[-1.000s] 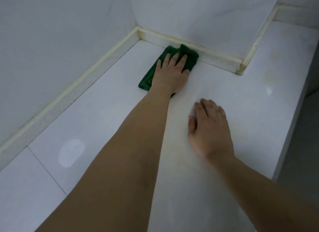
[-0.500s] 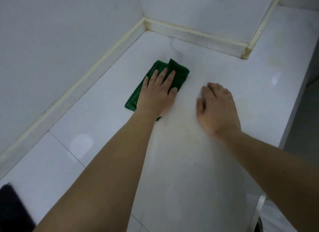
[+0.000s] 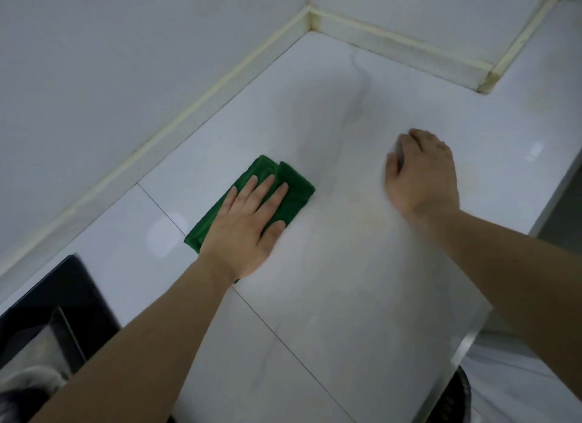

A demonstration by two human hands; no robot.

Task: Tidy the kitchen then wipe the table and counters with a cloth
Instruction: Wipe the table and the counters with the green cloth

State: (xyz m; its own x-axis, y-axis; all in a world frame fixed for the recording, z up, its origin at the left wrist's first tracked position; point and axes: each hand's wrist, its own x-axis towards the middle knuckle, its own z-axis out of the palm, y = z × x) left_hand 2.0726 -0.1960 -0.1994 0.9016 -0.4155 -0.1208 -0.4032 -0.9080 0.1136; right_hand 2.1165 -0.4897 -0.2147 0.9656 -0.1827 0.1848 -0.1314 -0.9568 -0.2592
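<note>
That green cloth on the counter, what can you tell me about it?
The green cloth is dark green, soft-looking fabric, folded into a rough rectangle with a fold ridge at its far end. It lies flat on the white counter, angled toward the wall corner. The left hand presses on it with straight fingers, covering its near half. Nothing else touches it.

The light is dim, cool and even. Soft glare patches sit on the glossy counter (image 3: pixel 315 114), one left of the left hand's fingers (image 3: pixel 267 186). Motion blur smears the right hand (image 3: pixel 422 177). Straight wall joints bow toward the edges.
</note>
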